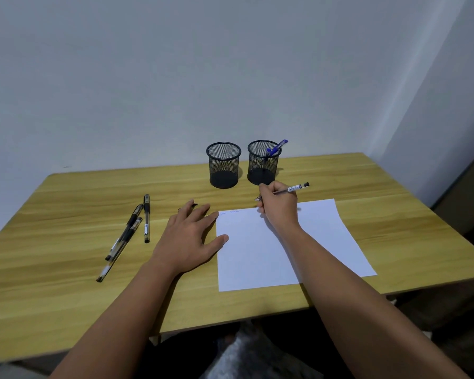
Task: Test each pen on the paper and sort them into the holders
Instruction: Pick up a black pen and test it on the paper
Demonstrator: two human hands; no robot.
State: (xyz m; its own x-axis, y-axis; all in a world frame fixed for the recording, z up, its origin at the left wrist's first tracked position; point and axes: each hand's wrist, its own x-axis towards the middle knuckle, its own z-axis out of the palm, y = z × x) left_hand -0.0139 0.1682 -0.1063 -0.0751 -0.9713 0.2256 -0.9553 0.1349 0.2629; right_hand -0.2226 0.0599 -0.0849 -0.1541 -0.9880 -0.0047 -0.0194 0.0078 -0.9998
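Note:
My right hand (pixel 278 203) grips a black-ended pen (pixel 293 189) with its tip just beyond the far edge of the white paper (pixel 290 247). Faint blue scribbles mark the paper's top left corner. My left hand (pixel 189 236) lies flat on the table, fingers spread, its thumb and forefinger touching the paper's left edge; a small dark pen cap (pixel 194 205) peeks out beyond its fingers. Three black pens (pixel 129 233) lie to the left. Two black mesh holders stand at the back: the left holder (pixel 224 165) looks empty, the right holder (pixel 263 163) has blue pens in it.
The wooden table (pixel 66 228) ends against a pale wall at the back. Its front edge runs just below the paper, with my legs under it. A dark piece of furniture stands at the far right.

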